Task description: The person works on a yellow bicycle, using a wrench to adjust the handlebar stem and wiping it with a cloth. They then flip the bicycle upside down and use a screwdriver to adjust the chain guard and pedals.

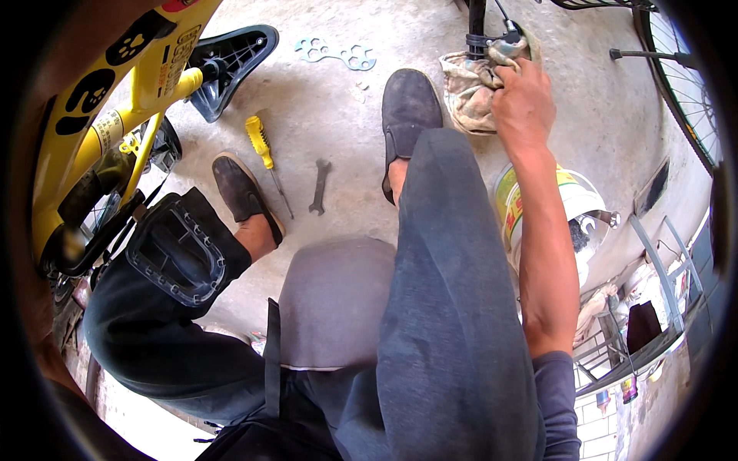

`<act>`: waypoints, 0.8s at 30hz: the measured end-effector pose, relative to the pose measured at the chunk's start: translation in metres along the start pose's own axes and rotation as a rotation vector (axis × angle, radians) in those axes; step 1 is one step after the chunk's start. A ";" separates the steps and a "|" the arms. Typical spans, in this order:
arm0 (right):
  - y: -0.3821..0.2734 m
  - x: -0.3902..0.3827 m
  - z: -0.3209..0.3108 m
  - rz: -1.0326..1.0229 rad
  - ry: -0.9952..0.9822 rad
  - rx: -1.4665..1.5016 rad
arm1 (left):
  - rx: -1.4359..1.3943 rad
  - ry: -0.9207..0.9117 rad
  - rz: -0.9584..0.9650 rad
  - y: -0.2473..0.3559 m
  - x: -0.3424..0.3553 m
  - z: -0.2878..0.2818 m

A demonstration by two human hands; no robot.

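Note:
At the upper right, my right hand (525, 104) is closed on a stained, light-coloured rag (470, 94). The bunched rag lies against a black upright tube (477, 19) with a clamp and a silver fitting, and the fingertips are partly hidden in its folds. My left hand does not show; only a dark, blurred strip of what may be my left arm runs along the left rim. On that side stands a yellow bicycle frame (84, 84) with a black saddle (234, 69) and a black pedal (181, 250) beside my left leg.
Between my shoes lie a yellow-handled screwdriver (260, 142) and an open-ended wrench (320, 187). Farther off is a flat multi-hole wrench (336, 54). Right of my leg stands a white bucket (570, 192) with tools, then a bicycle wheel (680, 77) and a wire basket (615, 369).

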State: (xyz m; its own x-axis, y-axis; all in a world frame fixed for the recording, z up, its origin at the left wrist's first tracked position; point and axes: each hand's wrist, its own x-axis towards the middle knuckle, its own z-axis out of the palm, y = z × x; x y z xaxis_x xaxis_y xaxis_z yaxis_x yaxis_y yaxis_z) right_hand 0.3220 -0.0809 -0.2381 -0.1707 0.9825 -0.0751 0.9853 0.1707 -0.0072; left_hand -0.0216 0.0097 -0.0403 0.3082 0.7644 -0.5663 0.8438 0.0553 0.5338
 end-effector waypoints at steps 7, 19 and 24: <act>-0.006 0.019 -0.004 0.157 0.203 0.071 | 0.007 -0.017 -0.006 0.003 0.000 0.004; -0.032 0.018 -0.006 -0.158 0.078 0.151 | 0.014 -0.028 -0.013 0.003 0.004 0.005; 0.001 0.006 0.004 0.030 0.119 0.117 | 0.018 -0.037 -0.011 0.005 0.005 0.004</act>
State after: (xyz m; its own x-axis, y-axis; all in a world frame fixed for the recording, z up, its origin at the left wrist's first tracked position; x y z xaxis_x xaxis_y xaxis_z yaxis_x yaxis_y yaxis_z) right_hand 0.3222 -0.0748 -0.2428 -0.1337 0.9902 0.0414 0.9827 0.1378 -0.1234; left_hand -0.0144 0.0108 -0.0433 0.3146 0.7393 -0.5954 0.8547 0.0522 0.5165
